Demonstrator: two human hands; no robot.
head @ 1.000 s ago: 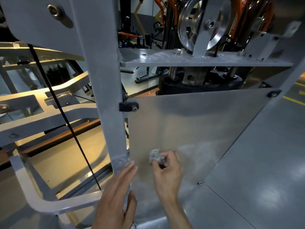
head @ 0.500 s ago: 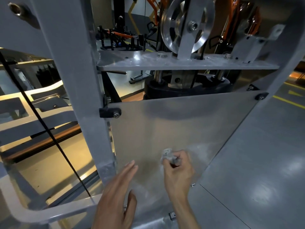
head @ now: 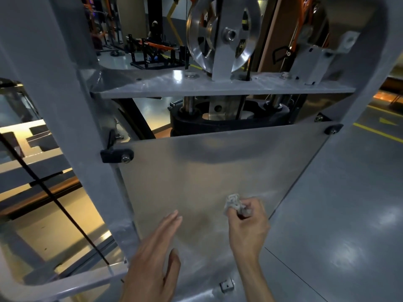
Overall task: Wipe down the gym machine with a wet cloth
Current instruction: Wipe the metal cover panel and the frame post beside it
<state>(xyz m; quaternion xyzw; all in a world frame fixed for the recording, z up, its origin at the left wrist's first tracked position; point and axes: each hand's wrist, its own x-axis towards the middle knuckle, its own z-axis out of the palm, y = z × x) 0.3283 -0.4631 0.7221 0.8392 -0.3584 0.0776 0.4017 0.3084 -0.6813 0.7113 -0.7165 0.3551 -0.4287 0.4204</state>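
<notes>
The gym machine's flat metal cover panel (head: pixel 207 168) fills the middle of the head view, bolted between grey frame posts (head: pixel 72 127). My right hand (head: pixel 248 223) grips a small crumpled whitish cloth (head: pixel 234 203) and holds it against the panel's lower right part. My left hand (head: pixel 152 264) is held flat with straight fingers in front of the panel's lower left, holding nothing; I cannot tell whether it touches the metal.
A large silver pulley wheel (head: pixel 222 33) stands on a grey shelf plate (head: pixel 218 86) above black weight plates (head: pixel 229 120). A black cable (head: pixel 54 199) runs diagonally at the left. Grey floor (head: pixel 340 225) lies to the right, other gym equipment (head: pixel 152 51) behind.
My right hand with the cloth has slid rightward across the panel. The view has shifted left and upward, and my left hand has come off the post's edge onto the panel side.
</notes>
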